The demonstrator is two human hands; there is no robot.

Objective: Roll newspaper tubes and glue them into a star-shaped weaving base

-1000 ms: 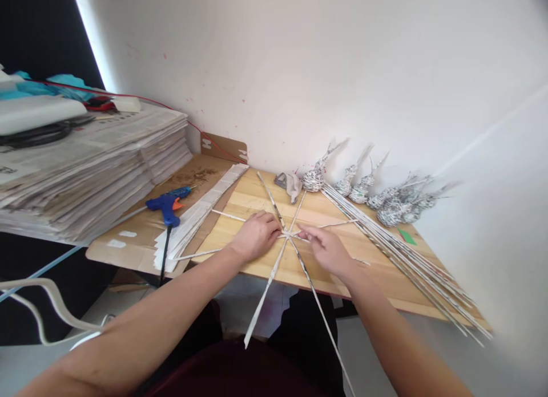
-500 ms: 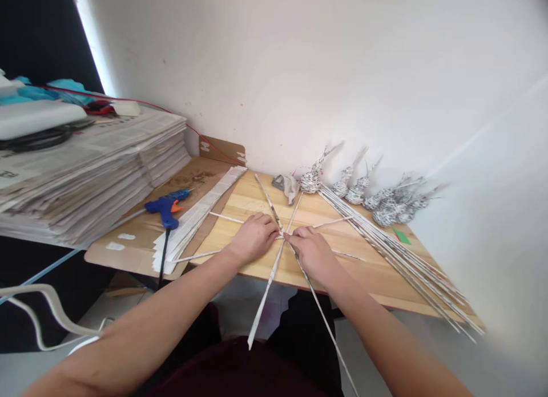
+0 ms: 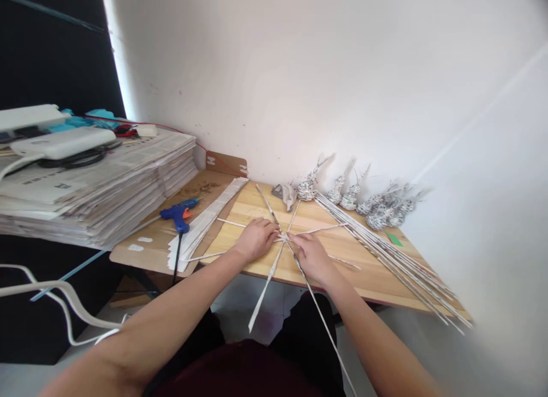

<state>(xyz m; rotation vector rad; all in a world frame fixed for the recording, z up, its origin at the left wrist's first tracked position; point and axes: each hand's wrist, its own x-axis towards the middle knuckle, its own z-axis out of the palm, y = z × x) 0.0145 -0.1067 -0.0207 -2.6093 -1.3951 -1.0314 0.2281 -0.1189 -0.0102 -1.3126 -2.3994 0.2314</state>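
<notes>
Several rolled-paper sticks (image 3: 283, 237) cross at one centre and fan out like a star on the wooden board (image 3: 240, 206). My left hand (image 3: 258, 237) is at the left of the crossing, its fingers closed on the sticks there. From the right, my right hand (image 3: 311, 253) pinches at the same crossing, with its index finger on the centre. A flattened paper stick (image 3: 262, 303) points towards me over the board's front edge. Another long thin paper stick (image 3: 319, 311) runs from beneath my right hand down past the edge. My fingers partly hide the joint.
Long paper sticks (image 3: 398, 257) lie in a bundle at the right. Woven paper bulbs (image 3: 307, 190) and a grey crumpled cloth (image 3: 285, 195) line the wall. Leftwards are paper strips (image 3: 208, 217), a blue glue gun (image 3: 177, 214) and a tall newspaper stack (image 3: 141, 186).
The camera view has shifted, so the left-hand stack shows further right. Both hands stay at the crossing; my right index finger looks a little straighter.
</notes>
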